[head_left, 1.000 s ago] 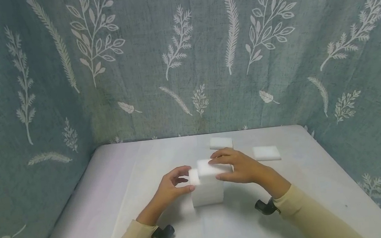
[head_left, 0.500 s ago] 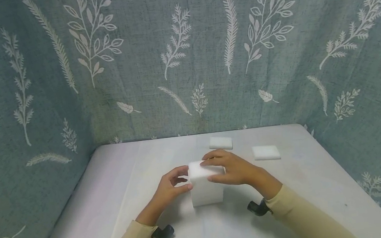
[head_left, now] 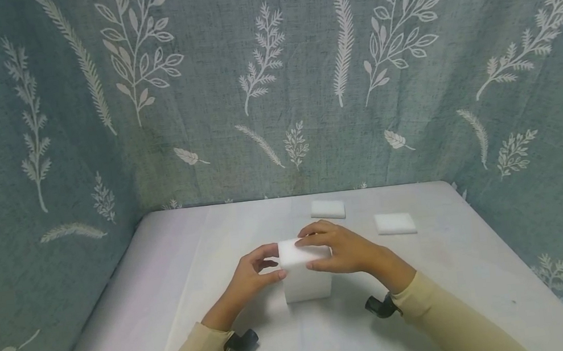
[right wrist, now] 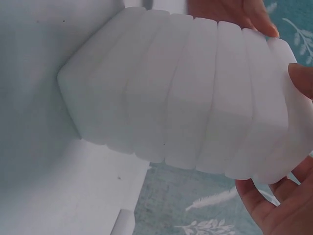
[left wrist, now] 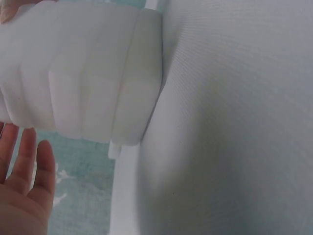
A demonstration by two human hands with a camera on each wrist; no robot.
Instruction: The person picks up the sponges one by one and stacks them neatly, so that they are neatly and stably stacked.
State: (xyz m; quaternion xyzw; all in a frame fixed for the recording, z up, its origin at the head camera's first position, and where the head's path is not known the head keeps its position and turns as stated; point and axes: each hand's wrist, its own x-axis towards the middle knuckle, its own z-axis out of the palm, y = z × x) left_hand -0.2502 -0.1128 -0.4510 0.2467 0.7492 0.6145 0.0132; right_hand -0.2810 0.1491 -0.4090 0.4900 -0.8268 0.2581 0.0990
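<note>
A stack of several white sponge-like blocks (head_left: 307,284) stands upright on the table in the middle of the head view. The right wrist view shows their rounded layers lying flat on one another. My right hand (head_left: 348,248) grips the top block (head_left: 288,250), thumb at its front and fingers over its far and right side. That block sits nearly flush with those below. My left hand (head_left: 250,273) is at the stack's left side, thumb and fingertips touching near the top. In the left wrist view its fingers (left wrist: 45,164) are extended beside the blocks.
Two loose white blocks lie flat behind the stack: one at the back (head_left: 328,209), another farther right (head_left: 395,223). The white table (head_left: 190,242) ends at a patterned green-grey curtain (head_left: 229,164) behind it and along both sides.
My right hand has moved left with the top block, which overhung to the right and now lines up with the stack. My left hand has stayed at the left side.
</note>
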